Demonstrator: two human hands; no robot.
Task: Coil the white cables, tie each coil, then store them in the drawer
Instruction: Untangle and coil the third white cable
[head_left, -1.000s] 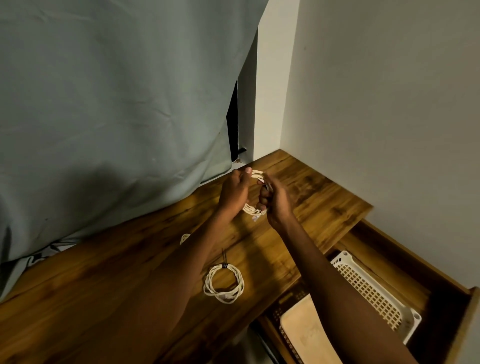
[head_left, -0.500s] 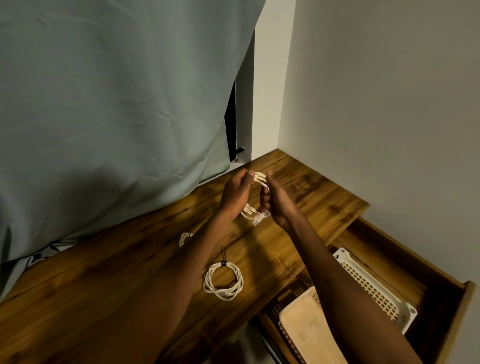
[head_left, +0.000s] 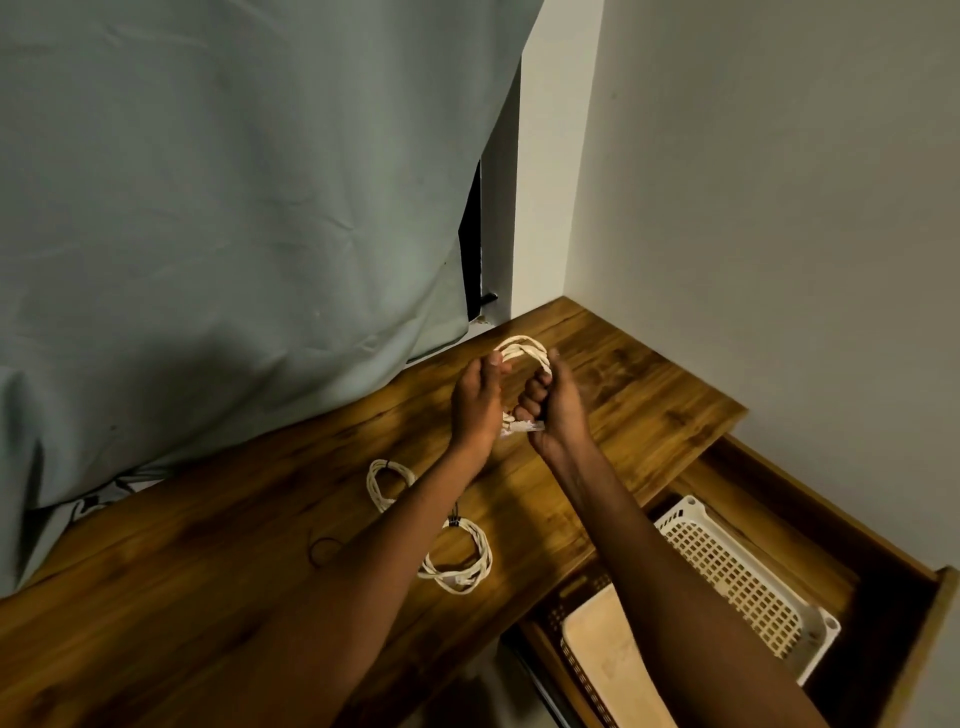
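Observation:
A white cable coil is held up over the wooden desk between both hands. My left hand pinches its left side, and my right hand grips its right side with fingers curled round the strands. A clear plug end sticks out below the hands. Two more white coils lie on the desk: one tied with a black tie near my left forearm, and another partly hidden behind that arm. The open drawer is at the lower right.
A white mesh basket and a tan-lidded dark basket sit in the drawer. A thin black loop lies on the desk left of my arm. A grey-green curtain hangs behind the desk; a white wall stands on the right.
The coil has been spread into a wider loop between my hands. A second coil on the desk has come into view behind my left forearm.

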